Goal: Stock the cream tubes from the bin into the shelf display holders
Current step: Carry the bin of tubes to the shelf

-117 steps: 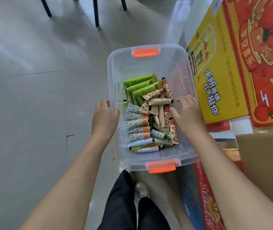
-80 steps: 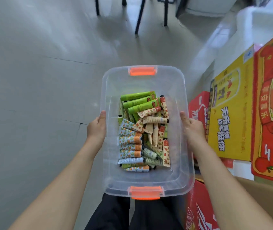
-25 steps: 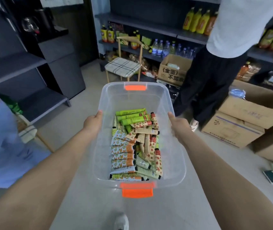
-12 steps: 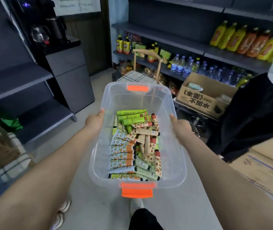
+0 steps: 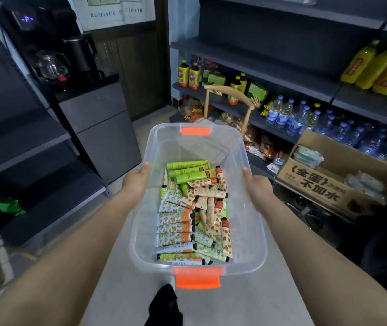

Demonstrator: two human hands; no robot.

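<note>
L hand (image 5: pixel 136 182) & R hand (image 5: pixel 257 184) grip bin (image 5: pixel 197 147) sides; best carried level so cream tubes (image 5: pixel 187 217) don't slide.

This is a small shop, a convenience store by its stock. Dark grey shelves (image 5: pixel 270 71) run along the right side, lined with yellow drink bottles (image 5: pixel 373 67), rows of water bottles (image 5: pixel 288 114) and snack packets (image 5: pixel 267 147) lower down. An open cardboard carton (image 5: pixel 314 191) printed with Chinese characters sits low beside them. A clear bin (image 5: pixel 246 231) packed with cream tubes (image 5: pixel 187 220) is out in the aisle, and a coffee machine (image 5: pixel 46 38) stands at the left.
</note>
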